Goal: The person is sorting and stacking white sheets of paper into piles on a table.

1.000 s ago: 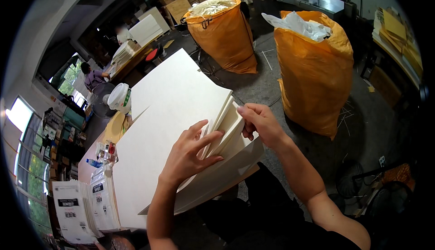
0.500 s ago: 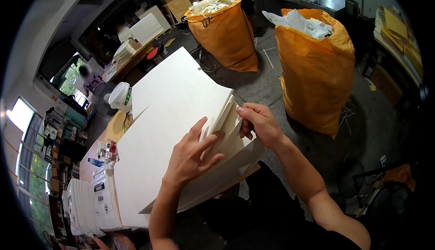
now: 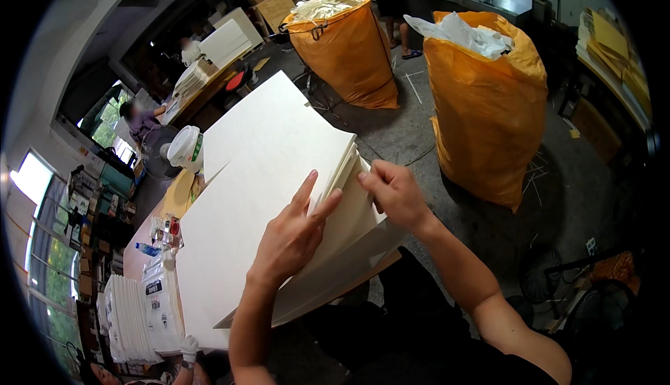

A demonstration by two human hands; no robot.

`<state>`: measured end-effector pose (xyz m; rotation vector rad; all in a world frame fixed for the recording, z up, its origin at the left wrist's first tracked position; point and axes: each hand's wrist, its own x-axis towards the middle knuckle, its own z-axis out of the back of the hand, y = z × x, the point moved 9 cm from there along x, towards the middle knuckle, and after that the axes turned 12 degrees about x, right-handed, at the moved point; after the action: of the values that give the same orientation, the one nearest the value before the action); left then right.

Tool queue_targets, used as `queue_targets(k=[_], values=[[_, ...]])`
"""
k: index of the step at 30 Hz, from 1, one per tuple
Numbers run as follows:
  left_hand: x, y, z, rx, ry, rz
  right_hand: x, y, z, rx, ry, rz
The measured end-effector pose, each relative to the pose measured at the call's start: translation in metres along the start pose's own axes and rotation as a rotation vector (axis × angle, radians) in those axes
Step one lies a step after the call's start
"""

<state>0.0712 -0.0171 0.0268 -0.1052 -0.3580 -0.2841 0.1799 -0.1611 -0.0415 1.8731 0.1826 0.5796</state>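
A broad stack of large white paper sheets (image 3: 237, 210) lies across the table in front of me, and its near right corner is lifted and fanned into several layers. My left hand (image 3: 289, 242) rests on this raised corner with its fingers stretched and apart, index finger along the top sheets. At the right edge of the fanned layers, my right hand (image 3: 394, 193) is closed, pinching a sheet edge between thumb and curled fingers. How many sheets it pinches cannot be made out.
Two tall orange bags (image 3: 488, 113) of paper scraps stand beyond the stack. A white bucket (image 3: 185, 147), a blue-capped bottle (image 3: 146, 249) and wrapped packs (image 3: 160, 301) line the left side. A co-worker's white-gloved hand (image 3: 188, 349) is at lower left. Other people are farther back.
My right hand has shifted slightly, its fingers curling tighter at the sheet edge. My left fingers have moved a little up the corner. A gloved co-worker has come into view at lower left.
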Motion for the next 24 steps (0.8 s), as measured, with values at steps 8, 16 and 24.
queue_targets(k=[8,16,24], values=[[0.002,-0.011,0.004,0.033,0.032,-0.033,0.001,-0.011,-0.005,0.526,0.000,-0.249],[0.003,-0.006,0.006,-0.004,0.027,-0.048,-0.003,-0.009,0.001,0.289,0.001,-0.131],[0.002,-0.013,0.004,0.084,0.057,-0.057,0.000,-0.008,-0.009,0.555,0.008,-0.259]])
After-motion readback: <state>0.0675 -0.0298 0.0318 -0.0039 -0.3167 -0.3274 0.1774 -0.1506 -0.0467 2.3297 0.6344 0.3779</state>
